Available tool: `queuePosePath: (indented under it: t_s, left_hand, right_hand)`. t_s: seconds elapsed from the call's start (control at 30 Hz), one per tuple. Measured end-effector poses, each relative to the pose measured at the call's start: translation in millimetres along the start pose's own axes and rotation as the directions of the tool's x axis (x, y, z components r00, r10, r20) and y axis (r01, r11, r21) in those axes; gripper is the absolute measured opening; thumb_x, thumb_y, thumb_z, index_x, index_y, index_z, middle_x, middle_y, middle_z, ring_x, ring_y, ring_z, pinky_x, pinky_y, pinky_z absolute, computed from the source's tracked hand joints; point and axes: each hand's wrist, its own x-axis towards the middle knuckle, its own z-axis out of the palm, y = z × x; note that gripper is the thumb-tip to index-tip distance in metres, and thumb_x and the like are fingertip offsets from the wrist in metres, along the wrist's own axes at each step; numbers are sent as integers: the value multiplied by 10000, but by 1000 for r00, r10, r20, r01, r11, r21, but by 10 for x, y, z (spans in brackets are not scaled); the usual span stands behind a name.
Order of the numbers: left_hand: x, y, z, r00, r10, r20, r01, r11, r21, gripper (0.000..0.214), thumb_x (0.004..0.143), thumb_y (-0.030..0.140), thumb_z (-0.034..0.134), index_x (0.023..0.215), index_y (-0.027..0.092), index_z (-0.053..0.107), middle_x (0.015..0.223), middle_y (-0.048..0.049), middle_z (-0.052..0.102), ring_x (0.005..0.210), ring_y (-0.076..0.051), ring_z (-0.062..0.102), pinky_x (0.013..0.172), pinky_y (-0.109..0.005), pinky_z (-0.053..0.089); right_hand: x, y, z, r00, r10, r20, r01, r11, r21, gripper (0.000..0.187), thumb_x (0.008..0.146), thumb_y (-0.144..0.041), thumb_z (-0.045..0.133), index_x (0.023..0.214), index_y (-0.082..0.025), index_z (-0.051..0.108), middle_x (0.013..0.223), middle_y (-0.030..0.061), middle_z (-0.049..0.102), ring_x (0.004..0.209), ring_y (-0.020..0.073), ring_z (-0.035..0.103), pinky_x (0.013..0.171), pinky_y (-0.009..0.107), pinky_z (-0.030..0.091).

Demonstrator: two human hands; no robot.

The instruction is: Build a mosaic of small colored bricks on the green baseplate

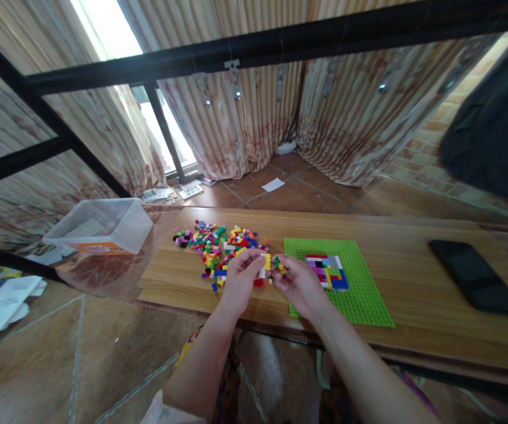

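Currently left hand [241,278] pinches yellow-white bricks [267,262] between its fingers; right hand [299,282] clamps small, probably green-yellow bricks [277,264] just beside them. Brick pile [207,239] beyond left fingers, green baseplate [364,297] right of right ones. Light, steady pinch should work best.

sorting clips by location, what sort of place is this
Probably a room in a home: long patterned curtains hang down, the floor is tiled, and small toy bricks lie on a wood-grain table.
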Motion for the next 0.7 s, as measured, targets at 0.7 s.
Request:
queuePosePath:
  t_s: [0.7]
  left_hand:
    - [-41, -6, 14, 999, 33, 12, -34, 993, 111, 268, 649, 308, 777, 829, 128, 694, 731, -9, 686, 590, -92, 581, 580, -208, 465]
  right_hand:
    - [24, 35, 2, 996, -94, -2, 92, 978, -189, 311, 597, -408, 815, 638, -165, 625, 441, -74, 457, 396, 29, 291, 370, 173, 185]
